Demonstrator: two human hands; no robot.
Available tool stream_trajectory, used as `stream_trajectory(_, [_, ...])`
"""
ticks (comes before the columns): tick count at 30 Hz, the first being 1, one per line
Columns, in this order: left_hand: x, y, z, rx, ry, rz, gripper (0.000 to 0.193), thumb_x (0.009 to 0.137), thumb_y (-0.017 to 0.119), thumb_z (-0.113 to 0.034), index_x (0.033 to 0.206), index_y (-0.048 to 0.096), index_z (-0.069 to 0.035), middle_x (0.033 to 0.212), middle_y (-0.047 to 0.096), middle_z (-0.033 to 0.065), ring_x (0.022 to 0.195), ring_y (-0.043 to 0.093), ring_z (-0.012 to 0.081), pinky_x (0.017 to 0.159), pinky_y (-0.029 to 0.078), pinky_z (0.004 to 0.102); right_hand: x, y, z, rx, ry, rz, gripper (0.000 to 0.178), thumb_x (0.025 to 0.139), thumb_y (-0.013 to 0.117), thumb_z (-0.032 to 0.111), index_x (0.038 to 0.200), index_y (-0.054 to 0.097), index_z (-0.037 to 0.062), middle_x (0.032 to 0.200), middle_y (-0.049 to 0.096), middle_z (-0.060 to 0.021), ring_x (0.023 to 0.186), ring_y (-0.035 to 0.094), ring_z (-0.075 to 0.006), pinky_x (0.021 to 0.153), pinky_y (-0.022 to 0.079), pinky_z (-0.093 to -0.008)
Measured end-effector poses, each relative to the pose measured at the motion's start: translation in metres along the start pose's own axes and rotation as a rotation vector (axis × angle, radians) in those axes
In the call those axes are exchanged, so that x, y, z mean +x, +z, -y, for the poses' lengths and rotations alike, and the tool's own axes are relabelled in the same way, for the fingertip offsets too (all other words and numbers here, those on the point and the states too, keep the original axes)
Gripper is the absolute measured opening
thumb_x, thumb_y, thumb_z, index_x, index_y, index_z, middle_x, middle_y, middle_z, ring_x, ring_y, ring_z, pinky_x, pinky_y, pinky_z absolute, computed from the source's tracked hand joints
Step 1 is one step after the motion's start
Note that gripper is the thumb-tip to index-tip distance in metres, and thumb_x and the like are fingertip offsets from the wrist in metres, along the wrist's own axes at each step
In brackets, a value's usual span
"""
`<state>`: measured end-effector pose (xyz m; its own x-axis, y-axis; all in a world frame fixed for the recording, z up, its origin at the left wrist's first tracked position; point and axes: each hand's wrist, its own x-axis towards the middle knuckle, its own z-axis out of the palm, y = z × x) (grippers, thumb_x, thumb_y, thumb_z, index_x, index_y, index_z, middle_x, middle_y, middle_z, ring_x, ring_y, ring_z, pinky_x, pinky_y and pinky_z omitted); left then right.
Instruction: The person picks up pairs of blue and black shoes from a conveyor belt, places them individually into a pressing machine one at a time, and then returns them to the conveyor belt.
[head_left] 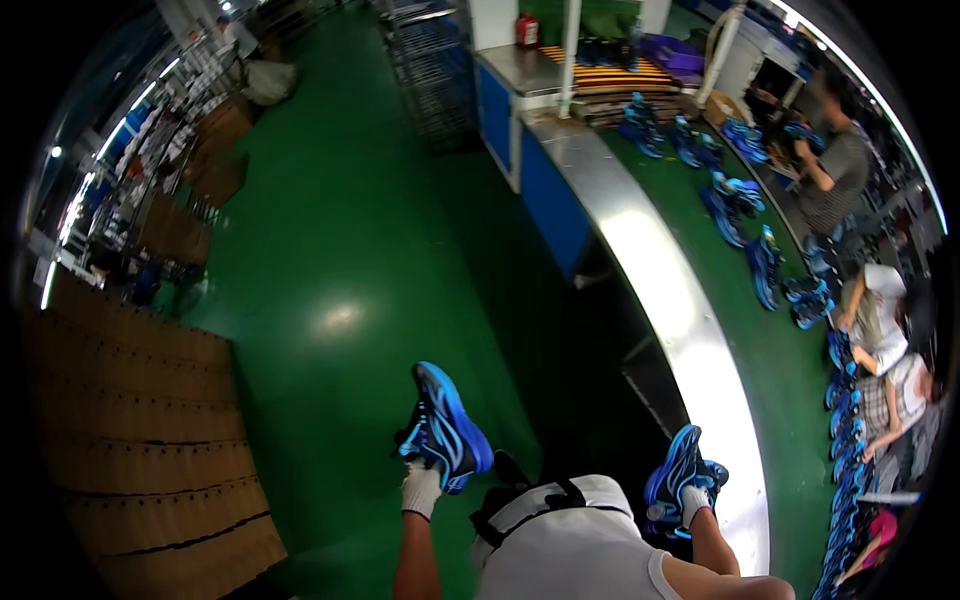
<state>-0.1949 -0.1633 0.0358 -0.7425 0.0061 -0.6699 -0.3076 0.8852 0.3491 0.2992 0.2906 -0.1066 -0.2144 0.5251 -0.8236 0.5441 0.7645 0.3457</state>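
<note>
In each gloved hand's (pixel 421 487) grip, seemingly, a glossy blue shoe (pixel 444 425).

Shiny green floor (pixel 340 260) everywhere, light glaring off it. Left of it, stacked cardboard boxes (pixel 140 450); right, a curved metal-edged conveyor (pixel 680 300); beyond, blue cabinets (pixel 500 110).

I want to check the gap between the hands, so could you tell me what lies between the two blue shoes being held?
In the head view, between the left shoe and the right shoe lie bare green floor and the person's own white-clad chest.
</note>
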Motion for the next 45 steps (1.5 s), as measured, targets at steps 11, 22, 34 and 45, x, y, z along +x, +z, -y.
stream_trajectory(11, [0.159,-0.045,0.251,0.538,0.118,0.067,0.088,0.068,0.089,-0.044,0.138,0.054,-0.004,0.121,0.065,0.0246,0.109,0.063,0.0445,0.096,0.053,0.0464,0.144,-0.419,0.263,1.899,0.123,0.224,0.055,0.097,0.041,0.049,0.145,0.045,0.0211,0.144,0.052,-0.0122,0.121,0.057,-0.0387,0.094,0.048,-0.0657])
stream_trajectory(22, [0.514,-0.292,0.035,0.099,-0.209,0.027,0.096,0.059,0.094,-0.05,0.134,0.056,-0.005,0.115,0.067,0.0255,0.107,0.064,0.0452,0.097,0.053,0.0469,0.267,-0.979,0.651,1.204,-0.496,0.136,0.039,0.085,0.051,0.02,0.123,0.057,0.0123,0.129,0.059,-0.0207,0.116,0.061,-0.0429,0.093,0.051,-0.0566])
stream_trajectory(34, [0.845,-0.52,-0.061,0.216,-0.232,0.16,0.097,0.057,0.095,-0.05,0.134,0.056,-0.004,0.113,0.068,0.0254,0.106,0.064,0.0452,0.097,0.053,0.048,0.354,-1.245,0.827,-0.237,-0.72,-0.272,0.037,0.073,0.06,-0.008,0.107,0.067,0.0048,0.118,0.067,-0.0264,0.114,0.064,-0.045,0.095,0.054,-0.0462])
stream_trajectory(45, [1.163,-0.859,-0.192,0.261,-0.184,0.068,0.099,0.067,0.084,-0.061,0.141,0.05,-0.005,0.121,0.063,0.0303,0.113,0.062,0.0455,0.105,0.046,0.055,0.519,-1.462,1.052,1.372,-0.092,0.315,0.048,0.096,0.055,0.039,0.13,0.062,0.006,0.119,0.07,-0.02,0.108,0.065,-0.0378,0.093,0.05,-0.0552])
